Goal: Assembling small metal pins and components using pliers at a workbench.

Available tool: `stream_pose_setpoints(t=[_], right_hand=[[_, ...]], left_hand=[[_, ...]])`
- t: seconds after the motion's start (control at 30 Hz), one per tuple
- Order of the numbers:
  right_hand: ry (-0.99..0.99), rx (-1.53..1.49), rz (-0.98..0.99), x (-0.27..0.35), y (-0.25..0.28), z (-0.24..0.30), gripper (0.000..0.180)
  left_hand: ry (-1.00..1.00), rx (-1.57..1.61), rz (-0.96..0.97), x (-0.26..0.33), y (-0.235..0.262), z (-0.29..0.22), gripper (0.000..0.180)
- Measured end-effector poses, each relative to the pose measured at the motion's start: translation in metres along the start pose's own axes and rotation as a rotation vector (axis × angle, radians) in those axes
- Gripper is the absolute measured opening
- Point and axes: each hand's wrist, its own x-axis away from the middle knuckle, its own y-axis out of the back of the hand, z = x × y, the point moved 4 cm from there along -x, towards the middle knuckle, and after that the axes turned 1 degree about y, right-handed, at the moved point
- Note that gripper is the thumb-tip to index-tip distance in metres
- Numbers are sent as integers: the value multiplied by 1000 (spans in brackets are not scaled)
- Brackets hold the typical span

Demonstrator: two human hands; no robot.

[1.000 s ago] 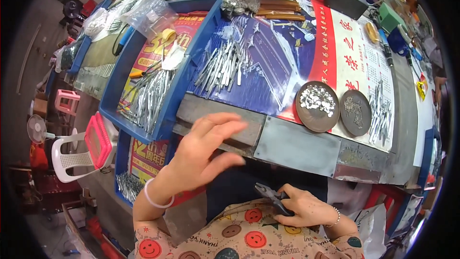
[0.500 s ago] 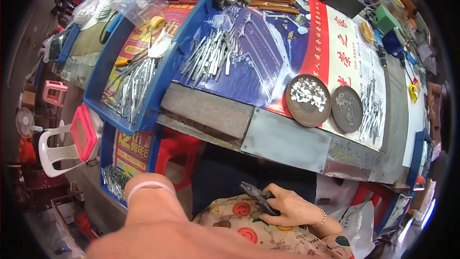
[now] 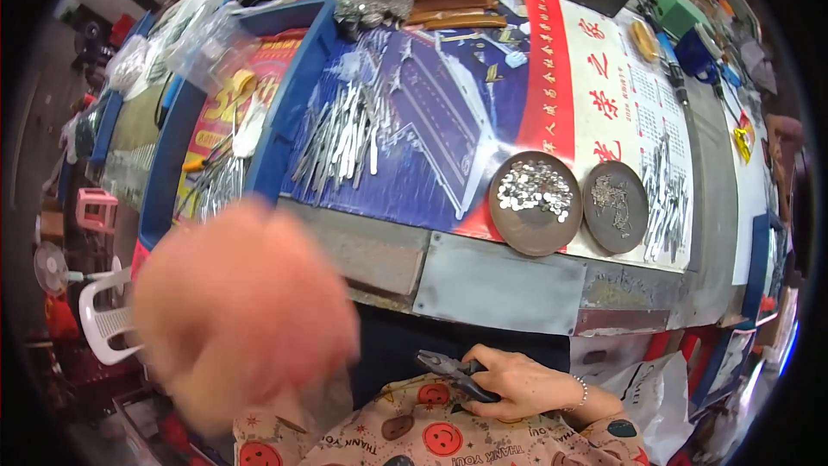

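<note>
The right hand (image 3: 517,384) rests in the lap, its grip clenched around dark pliers (image 3: 457,373). The left hand (image 3: 241,311) is raised close to the camera, a blur; whether it is clenched or released I cannot tell. Swinging blind like that, it could catch the counter (image 3: 500,280) edge and spill the 2 brown dishes (image 3: 535,203), or scatter the loose metal strips (image 3: 341,134) on the blue mat. The room is crowded: trays, plastic bags, a white chair (image 3: 103,319) below.
</note>
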Motion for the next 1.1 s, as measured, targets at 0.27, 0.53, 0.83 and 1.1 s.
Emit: stream_pose_setpoints(t=[0.27, 0.53, 0.83, 1.1], right_hand=[[92, 47, -116, 9, -4, -11, 38], [83, 70, -156, 20, -8, -10, 36], [128, 99, -137, 21, -16, 2, 36], [117, 139, -222, 12, -17, 28, 31]], left_hand=[[268, -1481, -52, -97, 63, 169, 25], [494, -1692, -76, -137, 72, 201, 22], [582, -1592, -159, -133, 65, 198, 26], [-36, -1146, -286, -102, 60, 171, 17]])
